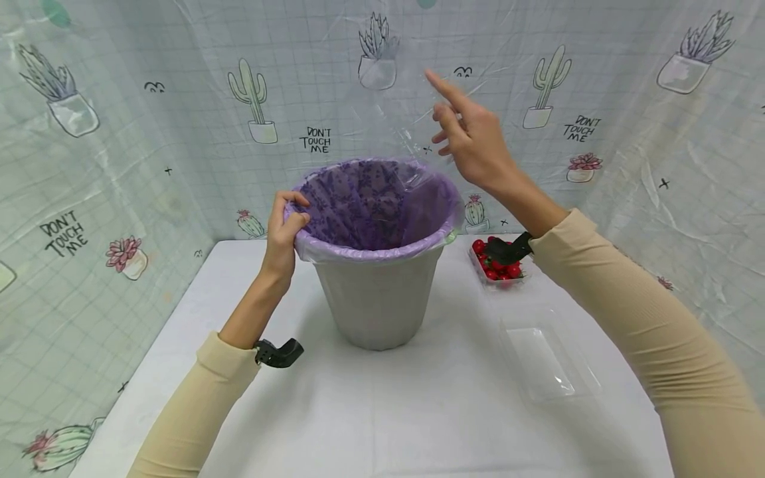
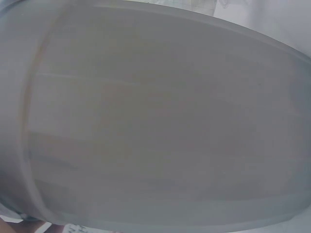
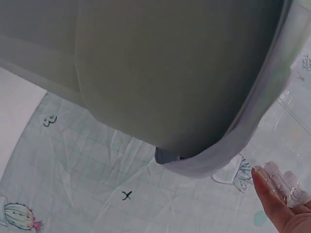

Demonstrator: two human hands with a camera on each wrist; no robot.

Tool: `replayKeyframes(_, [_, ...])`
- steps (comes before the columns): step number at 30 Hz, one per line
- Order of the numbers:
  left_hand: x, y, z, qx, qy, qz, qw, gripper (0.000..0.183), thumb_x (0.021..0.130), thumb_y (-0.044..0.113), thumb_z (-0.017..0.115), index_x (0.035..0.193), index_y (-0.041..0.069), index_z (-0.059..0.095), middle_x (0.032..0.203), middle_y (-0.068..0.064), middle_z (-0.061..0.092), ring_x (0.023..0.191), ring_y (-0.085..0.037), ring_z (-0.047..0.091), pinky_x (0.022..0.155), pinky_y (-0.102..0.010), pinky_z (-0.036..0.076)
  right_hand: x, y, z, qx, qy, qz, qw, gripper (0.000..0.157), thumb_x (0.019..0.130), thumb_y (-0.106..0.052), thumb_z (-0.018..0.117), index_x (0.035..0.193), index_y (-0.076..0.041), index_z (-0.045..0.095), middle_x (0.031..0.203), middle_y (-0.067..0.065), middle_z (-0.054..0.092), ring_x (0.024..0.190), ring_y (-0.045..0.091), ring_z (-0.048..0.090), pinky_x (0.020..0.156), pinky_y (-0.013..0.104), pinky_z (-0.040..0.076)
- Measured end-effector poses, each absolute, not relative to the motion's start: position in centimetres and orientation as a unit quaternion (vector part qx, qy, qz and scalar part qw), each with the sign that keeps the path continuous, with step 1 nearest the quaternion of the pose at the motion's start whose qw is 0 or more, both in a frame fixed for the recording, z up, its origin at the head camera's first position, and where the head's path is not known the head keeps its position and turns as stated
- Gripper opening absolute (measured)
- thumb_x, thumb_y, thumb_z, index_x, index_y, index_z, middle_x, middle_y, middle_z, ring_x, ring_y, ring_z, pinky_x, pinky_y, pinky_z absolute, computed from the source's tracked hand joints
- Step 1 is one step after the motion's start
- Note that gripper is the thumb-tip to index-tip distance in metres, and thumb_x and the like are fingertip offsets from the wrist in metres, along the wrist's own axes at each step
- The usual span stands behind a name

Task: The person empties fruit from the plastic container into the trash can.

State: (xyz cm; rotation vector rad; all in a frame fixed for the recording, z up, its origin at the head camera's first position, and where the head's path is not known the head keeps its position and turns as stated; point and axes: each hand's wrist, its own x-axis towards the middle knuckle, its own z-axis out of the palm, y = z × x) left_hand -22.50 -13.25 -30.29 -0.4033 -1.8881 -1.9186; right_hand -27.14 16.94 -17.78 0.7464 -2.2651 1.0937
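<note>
My left hand [image 1: 283,232] grips the left rim of a pale grey trash can [image 1: 376,299], thumb and fingers over a purple patterned trash bag [image 1: 382,251] folded over the edge. Above the bin's right rim my right hand [image 1: 478,139] is raised, its index finger straight and the others loosely bent. Crumpled clear plastic film [image 1: 409,136] hangs beside these fingers, its lower part at the bag's mouth. In the right wrist view the film lies against the fingertips [image 3: 260,182]; no firm pinch shows. The bin's grey wall [image 2: 165,116] fills the left wrist view.
Right of the bin stands a clear plastic box of red strawberries [image 1: 505,273], partly hidden by the right wrist camera [image 1: 508,249]. Nearer lies a clear plastic tray [image 1: 546,358] on the white tabletop [image 1: 370,405]. A cactus-print curtain [image 1: 197,119] encloses the table.
</note>
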Motion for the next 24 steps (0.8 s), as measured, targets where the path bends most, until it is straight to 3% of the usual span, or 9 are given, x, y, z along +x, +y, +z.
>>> replayKeyframes(12, [-22.5,-13.2,-30.3,-0.146,-0.678,-0.688,0.211,0.022,0.085,0.016,0.046,0.105,0.022,0.052,0.109,0.003,0.043,0.090,-0.016,0.040,0.078,-0.029,0.032,-27.4,20.1,-18.1,0.249,-0.820,0.446,0.258,0.048,0.111,-0.034,0.038,0.158,-0.040,0.037,0.113,-0.001,0.058,0.082,0.001,0.068,0.074,0.021,0.059])
replayKeyframes(24, [-22.5,-13.3,-30.4,-0.145,-0.672,-0.694,0.212,0.023,0.084,0.016,0.046,0.105,0.023,0.052,0.108,-0.001,0.044,0.091,-0.017,0.041,0.078,-0.029,0.034,-28.1,24.6,-19.8,0.206,-0.790,0.528,0.234,0.049,0.111,-0.031,0.039,0.159,-0.036,0.035,0.109,-0.007,0.062,0.081,0.005,0.073,0.070,0.021,0.059])
